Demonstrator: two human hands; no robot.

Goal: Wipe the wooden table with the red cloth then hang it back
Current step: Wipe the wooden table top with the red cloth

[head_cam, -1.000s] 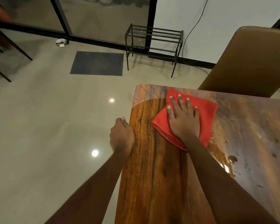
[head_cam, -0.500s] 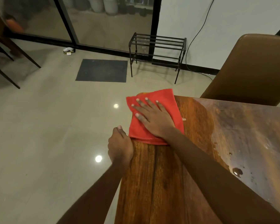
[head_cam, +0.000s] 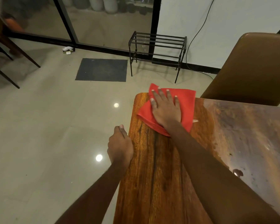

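Observation:
The red cloth (head_cam: 187, 104) lies folded on the far left corner of the wooden table (head_cam: 160, 175), its far edge hanging slightly past the table's end. My right hand (head_cam: 166, 109) presses flat on the cloth with fingers spread and straight. My left hand (head_cam: 120, 146) grips the table's left edge, thumb on top and fingers curled under out of sight. Wet spots and smears show on the table's glossy right part.
A brown padded chair (head_cam: 252, 67) stands at the table's far end on the right. A black metal rack (head_cam: 157, 50) stands by the wall, a dark mat (head_cam: 102, 69) beside it on the tiled floor. Dark furniture legs (head_cam: 10, 62) are at far left.
My right hand slid the cloth left to the table's corner edge, then back right and a little farther along the end. My left hand stayed on the table's edge.

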